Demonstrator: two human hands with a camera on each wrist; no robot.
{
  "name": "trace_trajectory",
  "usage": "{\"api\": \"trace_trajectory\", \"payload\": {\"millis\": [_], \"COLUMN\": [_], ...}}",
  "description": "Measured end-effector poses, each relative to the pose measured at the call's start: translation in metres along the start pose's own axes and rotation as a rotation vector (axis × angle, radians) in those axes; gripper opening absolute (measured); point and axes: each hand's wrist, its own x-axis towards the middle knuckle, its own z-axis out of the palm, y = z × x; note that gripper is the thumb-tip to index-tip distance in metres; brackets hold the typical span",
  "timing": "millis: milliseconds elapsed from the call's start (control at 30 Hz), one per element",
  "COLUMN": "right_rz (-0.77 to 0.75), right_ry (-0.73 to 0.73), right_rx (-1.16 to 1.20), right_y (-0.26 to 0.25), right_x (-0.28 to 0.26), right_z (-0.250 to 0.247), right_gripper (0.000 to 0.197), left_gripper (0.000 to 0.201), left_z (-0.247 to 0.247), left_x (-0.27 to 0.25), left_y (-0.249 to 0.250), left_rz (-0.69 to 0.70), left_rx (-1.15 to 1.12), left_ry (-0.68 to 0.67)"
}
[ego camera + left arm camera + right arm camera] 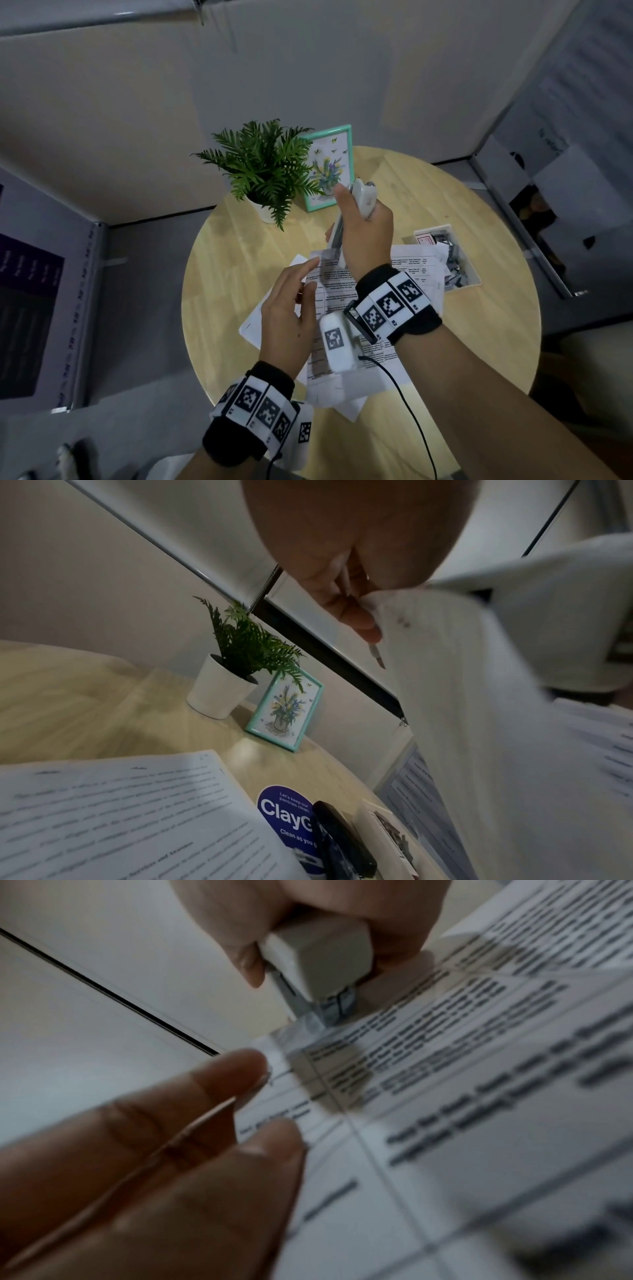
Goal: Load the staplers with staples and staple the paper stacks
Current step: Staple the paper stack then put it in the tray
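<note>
My right hand (358, 209) grips a white stapler (363, 198) held upright above the table, its nose (329, 1010) closed over the top corner of a printed paper stack (329, 291). My left hand (308, 277) holds that stack raised off the table, pinching its edge just below the stapler, with the fingers (219, 1085) lying on the top sheet. A black stapler (342, 840) lies on the table under the raised stack, seen only in the left wrist view.
A round wooden table (496, 325) carries more loose printed sheets (257, 322), a white tray (433, 229) of staple boxes at the right, a potted fern (263, 171) and a teal picture frame (329, 168) at the back. A blue sticker (284, 815) lies beside the black stapler.
</note>
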Motion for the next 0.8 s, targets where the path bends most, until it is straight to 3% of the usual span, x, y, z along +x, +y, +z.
{"api": "trace_trajectory", "payload": {"millis": [367,500,633,733,800], "right_rz": [-0.023,0.003,0.042,0.075,0.099], "right_ry": [0.088,0.032,-0.082,-0.020,0.055], "right_rx": [-0.034,-0.035,0.049,0.153,0.210], "right_y": [0.002,0.004,0.003,-0.005,-0.010], "right_x": [0.006,0.006,0.006,0.007,0.008], "right_z": [0.005,0.006,0.001,-0.012,-0.025], "right_gripper": [0.043,0.044,0.031,0.016,0.017], "left_gripper": [0.028,0.033,0.037,0.051,0.049], "left_z": [-0.001,-0.002,-0.004,-0.008,-0.010], "left_x": [0.009,0.014,0.021,0.023,0.025], "left_y": [-0.003,0.000,-0.003,-0.009,-0.012], "left_rz": [0.001,-0.121,-0.189,-0.205,-0.199], "left_rx": [-0.015,-0.075,-0.140,-0.117,-0.095], "left_ry": [-0.041,-0.028,-0.009,0.009,0.043]}}
